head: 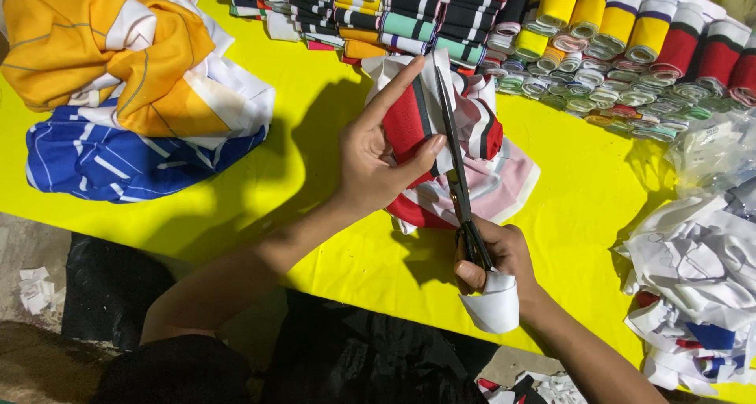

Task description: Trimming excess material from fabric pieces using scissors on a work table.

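Left hand (378,164) pinches the red-white-black striped fabric piece (465,164) taut at frame centre above the yellow bench (315,128), so the scissors (457,168), gripped closed-fisted by the right hand (492,258), meet flat cloth; collar rolls (614,34) stacked upper right.

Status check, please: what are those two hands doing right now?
Left hand grips red striped fabric. Right hand works scissors along it. Nothing blocking the cut.

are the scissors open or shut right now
Shut, or nearly: the scissors show as one dark line across the red striped fabric, gripped by the right hand.
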